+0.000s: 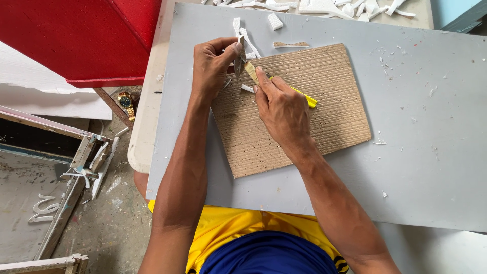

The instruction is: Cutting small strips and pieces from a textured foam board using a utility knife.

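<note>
left hand (213,63) pinches a white foam strip (247,40) at the cardboard's (304,127) top-left corner. right hand (281,109) grips a yellow knife (304,96) over the cardboard, blade at the strip. more foam scraps (324,6) lie beyond the cardboard.

You have a thin white foam strip (247,43) pinched upright at the far left corner of the scored brown cardboard sheet (324,111). Your yellow-handled cutter (284,86) lies slantwise over that sheet, its blade touching the strip.

Both hands — left hand (215,63), right hand (281,109) — trim foam strip (247,41) with yellow knife (299,94).
</note>
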